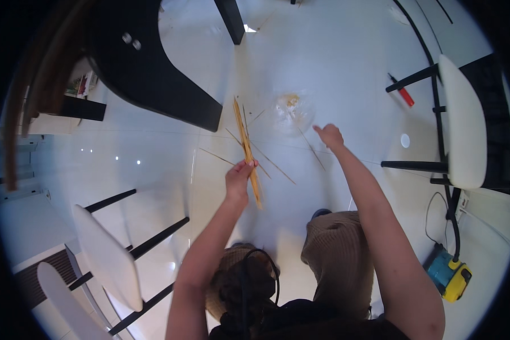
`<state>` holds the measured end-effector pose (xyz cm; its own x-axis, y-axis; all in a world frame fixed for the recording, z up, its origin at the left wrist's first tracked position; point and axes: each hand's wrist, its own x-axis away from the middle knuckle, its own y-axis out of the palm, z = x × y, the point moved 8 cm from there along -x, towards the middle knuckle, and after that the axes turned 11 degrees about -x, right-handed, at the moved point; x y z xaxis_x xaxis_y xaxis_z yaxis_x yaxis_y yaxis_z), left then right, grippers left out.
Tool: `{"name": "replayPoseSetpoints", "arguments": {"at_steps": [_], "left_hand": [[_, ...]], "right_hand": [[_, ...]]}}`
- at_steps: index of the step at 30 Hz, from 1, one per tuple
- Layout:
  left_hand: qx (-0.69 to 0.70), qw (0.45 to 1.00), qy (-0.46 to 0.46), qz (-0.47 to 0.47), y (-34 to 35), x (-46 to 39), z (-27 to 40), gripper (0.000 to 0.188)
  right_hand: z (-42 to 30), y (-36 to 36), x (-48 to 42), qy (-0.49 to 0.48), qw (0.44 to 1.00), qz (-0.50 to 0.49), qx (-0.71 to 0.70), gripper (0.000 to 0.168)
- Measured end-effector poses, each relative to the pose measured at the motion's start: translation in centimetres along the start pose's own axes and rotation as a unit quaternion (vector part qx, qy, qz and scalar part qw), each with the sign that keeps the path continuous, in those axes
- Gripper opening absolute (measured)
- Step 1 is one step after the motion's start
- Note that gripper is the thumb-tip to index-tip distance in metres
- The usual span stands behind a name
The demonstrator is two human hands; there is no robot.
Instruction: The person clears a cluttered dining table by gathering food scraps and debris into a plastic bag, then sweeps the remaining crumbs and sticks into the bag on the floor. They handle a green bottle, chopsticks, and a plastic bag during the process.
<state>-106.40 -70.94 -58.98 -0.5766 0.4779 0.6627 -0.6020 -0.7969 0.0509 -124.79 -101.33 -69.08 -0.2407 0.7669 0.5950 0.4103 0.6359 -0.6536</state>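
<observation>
My left hand (pixel 238 178) grips a bundle of thin wooden sticks (pixel 243 131), which look like bamboo skewers. The bundle points away from me, slightly tilted. Beneath and around it, several loose sticks (pixel 276 163) lie scattered on the glossy white floor (pixel 344 63). My right hand (pixel 330 136) is out to the right, with its fingers curled and one digit extended; whether anything is inside it is hidden. Just beyond that hand, a clear plastic bag (pixel 292 112) with something yellowish in it rests on the floor. Another single stick (pixel 312 148) lies between my hands.
A black curved table support (pixel 153 76) stands at the left. White chairs with black legs flank me, one at left (pixel 106 255) and another at right (pixel 465 127). A red-handled tool (pixel 405 97) lies near the right chair. A teal-and-yellow vacuum cleaner (pixel 448 274) with a black hose sits lower right.
</observation>
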Motion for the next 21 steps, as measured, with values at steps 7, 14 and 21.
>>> {"name": "replayPoseSetpoints", "arguments": {"at_steps": [7,14,21], "left_hand": [[-0.021,0.998,0.045,-0.03,-1.6,-8.5,-2.2,0.019],[-0.034,0.999,0.013,-0.016,-3.5,-7.5,-3.9,0.017],[-0.035,0.998,-0.006,-0.045,-1.4,-7.6,-5.7,0.019]], "right_hand": [[-2.5,2.2,-12.1,-0.159,0.971,0.165,-0.075,0.038],[-3.7,-3.0,-9.9,-0.083,0.897,0.121,-0.418,0.017],[5.2,-6.5,-10.0,-0.051,0.823,0.287,-0.488,0.019]]}}
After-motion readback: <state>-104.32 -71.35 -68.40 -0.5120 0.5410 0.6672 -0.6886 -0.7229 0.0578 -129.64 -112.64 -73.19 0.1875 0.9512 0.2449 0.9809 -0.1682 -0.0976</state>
